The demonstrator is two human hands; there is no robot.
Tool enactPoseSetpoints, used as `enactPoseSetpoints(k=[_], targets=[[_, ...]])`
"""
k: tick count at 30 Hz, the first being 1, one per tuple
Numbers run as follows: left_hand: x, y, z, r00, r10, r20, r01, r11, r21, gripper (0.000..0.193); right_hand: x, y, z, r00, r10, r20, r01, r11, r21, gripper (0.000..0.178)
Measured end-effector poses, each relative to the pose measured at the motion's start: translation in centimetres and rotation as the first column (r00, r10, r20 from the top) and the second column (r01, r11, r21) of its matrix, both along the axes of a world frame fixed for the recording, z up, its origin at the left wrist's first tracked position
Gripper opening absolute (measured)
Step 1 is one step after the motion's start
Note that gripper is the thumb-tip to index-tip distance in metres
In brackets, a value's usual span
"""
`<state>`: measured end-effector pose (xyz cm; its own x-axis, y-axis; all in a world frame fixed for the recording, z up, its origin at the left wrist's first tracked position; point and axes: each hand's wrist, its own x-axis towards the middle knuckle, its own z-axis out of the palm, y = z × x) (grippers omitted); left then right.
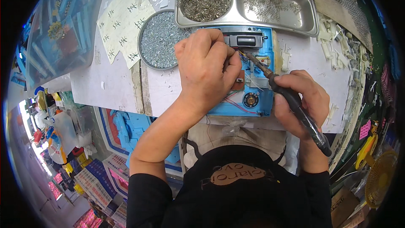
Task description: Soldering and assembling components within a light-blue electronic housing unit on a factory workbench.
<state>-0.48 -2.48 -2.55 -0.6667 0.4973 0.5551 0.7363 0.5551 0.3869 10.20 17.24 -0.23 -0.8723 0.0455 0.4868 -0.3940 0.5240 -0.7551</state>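
A blue plastic housing [265, 90] lies on the table in front of me, with thin wires, a small reddish-brown board [238, 85], a round speaker [251, 99] and a grey-black part [246, 41] in it. My right hand [310, 97] grips the black handle of a soldering iron [296, 106]. Its tip points up and left, in among the wires near the housing's middle. Over the left part of the housing, my left hand [204, 67] is closed with fingers pinched close to the tip. What they pinch is hidden behind the fingers.
A round tub of small silvery parts [157, 39] stands left of the housing. Behind it is a divided metal tray [313, 27] with small metal pieces. Paper [123, 24] and a clear bag of blue parts [61, 33] lie left; white plastic pieces [333, 46] lie right.
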Motion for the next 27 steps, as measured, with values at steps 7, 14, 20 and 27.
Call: enactPoseSetpoints(k=[7, 14, 20, 27], targets=[[0.0, -0.09, -0.48, 1.0, -0.009, 0.012, 0.009, 1.0, 0.01, 0.016, -0.58, -0.36, -0.3, 0.999, 0.005, -0.035, -0.005, 1.0, 0.004, 0.033], [-0.01, -0.06, -0.2, 1.0, -0.006, 0.011, 0.006, 1.0, 0.007, 0.016, -0.73, -0.3, -0.19, 0.999, 0.003, -0.032, -0.002, 1.0, 0.024, 0.033], [-0.09, -0.08, -0.53, 1.0, -0.014, -0.005, 0.014, 1.0, 0.013, 0.017, -0.7, -0.29, -0.29, 1.0, 0.003, -0.031, -0.003, 1.0, 0.017, 0.034], [-0.04, -0.14, -0.42, 1.0, -0.011, 0.006, 0.011, 1.0, 0.005, 0.016, -0.39, -0.2, 0.16, 0.999, 0.028, -0.034, -0.027, 1.0, 0.013, 0.037]])
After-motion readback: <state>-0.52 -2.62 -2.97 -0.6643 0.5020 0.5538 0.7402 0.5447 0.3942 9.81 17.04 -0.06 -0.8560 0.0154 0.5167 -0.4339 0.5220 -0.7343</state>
